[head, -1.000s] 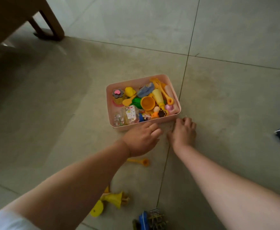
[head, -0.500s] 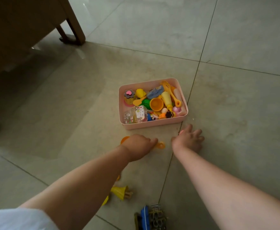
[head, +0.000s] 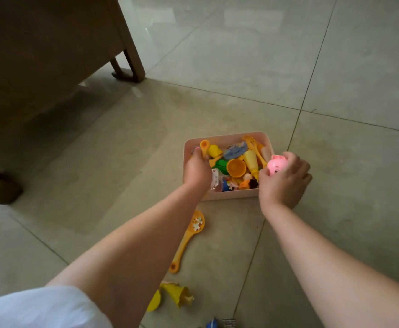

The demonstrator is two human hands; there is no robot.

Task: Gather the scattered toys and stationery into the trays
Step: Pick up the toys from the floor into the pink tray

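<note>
Gripping an orange spoon (head: 204, 146) — left hand (head: 197, 170); right hand (head: 284, 179) clasps pink pig (head: 277, 164) — over tray (head: 229, 194).

The left hand (head: 197, 171) covers the pink tray's (head: 229, 194) near-left corner and most of the orange spoon (head: 204, 146) in its grip. The bottom edge cuts off a blue toy (head: 211, 325). Small figures (head: 241, 183) in the tray are too tiny to identify.
</note>
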